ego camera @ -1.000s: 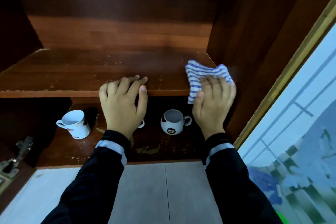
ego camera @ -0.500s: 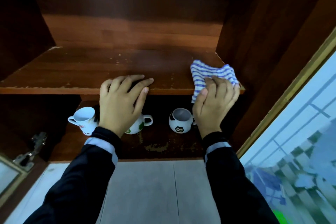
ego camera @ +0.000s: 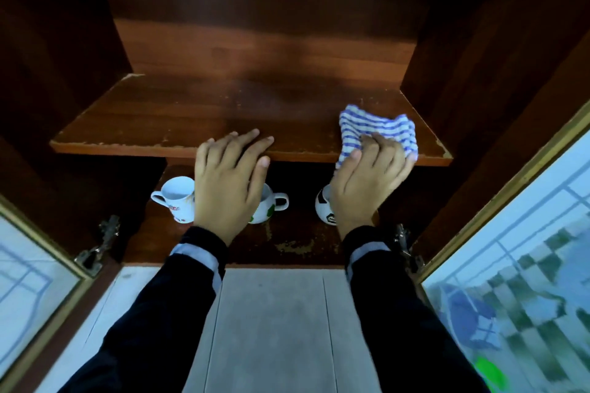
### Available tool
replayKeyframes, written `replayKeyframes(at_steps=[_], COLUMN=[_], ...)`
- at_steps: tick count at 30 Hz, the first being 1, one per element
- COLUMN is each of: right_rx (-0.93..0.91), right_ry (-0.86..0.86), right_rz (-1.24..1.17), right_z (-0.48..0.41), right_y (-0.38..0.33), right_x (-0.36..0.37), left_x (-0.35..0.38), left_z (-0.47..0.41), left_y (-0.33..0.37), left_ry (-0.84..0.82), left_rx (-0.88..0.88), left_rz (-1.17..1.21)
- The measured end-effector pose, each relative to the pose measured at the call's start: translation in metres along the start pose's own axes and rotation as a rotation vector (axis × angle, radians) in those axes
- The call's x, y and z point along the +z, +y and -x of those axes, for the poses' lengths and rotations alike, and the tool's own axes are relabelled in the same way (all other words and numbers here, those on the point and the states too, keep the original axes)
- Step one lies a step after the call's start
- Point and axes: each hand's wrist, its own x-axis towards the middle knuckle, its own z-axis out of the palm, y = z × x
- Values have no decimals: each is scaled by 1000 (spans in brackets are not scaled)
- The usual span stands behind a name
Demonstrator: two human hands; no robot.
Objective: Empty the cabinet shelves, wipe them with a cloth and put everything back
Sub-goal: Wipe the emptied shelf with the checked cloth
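The dark wooden cabinet's upper shelf [ego camera: 191, 112] is bare, with chipped edges. My right hand [ego camera: 367, 182] grips a bunched blue-and-white striped cloth [ego camera: 373, 128] and holds it on the shelf's front right part. My left hand [ego camera: 230, 182] lies flat with straight fingers on the shelf's front edge near the middle. On the lower shelf [ego camera: 287, 242] stand three white mugs: one at the left [ego camera: 175, 201], one with green marks [ego camera: 269, 204] partly behind my left hand, and a black-and-white one [ego camera: 322, 210] mostly behind my right hand.
Both cabinet doors stand open: a glass-panelled door [ego camera: 32, 268] at the left with a metal hinge [ego camera: 99, 246], and a patterned glass door [ego camera: 517, 233] at the right. Grey wall tiles [ego camera: 274, 322] lie below the cabinet.
The view has drawn back and shifted, showing more of both doors. My right hand has bunched the cloth tighter at the shelf's front right; my left hand stays on the front edge.
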Motion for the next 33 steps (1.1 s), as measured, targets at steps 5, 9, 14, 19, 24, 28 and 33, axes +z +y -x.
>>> replayKeyframes(at_steps=[5,9,14,19,24,28,33], right_rx=[-307,-375,-106,-348,-392,-273,-346], right_ry=[-83,-52,-54,-124,-93,-78,-84], right_rz=[-14,-2,-7,-58,-44,-42,-34], right_z=[14,4,15,27,20,29,36], right_y=[-27,5,-29,-64,-38,-66,-88], right_x=[5,1,6,10,6,14,17], left_x=[-3,-15,-12,-15,-17,-15,-18], left_z=[-2,-8,-3,-4,-2,-1,0], left_y=[-5,-30,-34,-43,-60,-58,-64], left_ry=[-28,5,0,-1,25,35,35], left_rx=[70,24,-25,31,-42,-42,-2], left_rz=[-87,-90,-100,-181,-182,-175,-170])
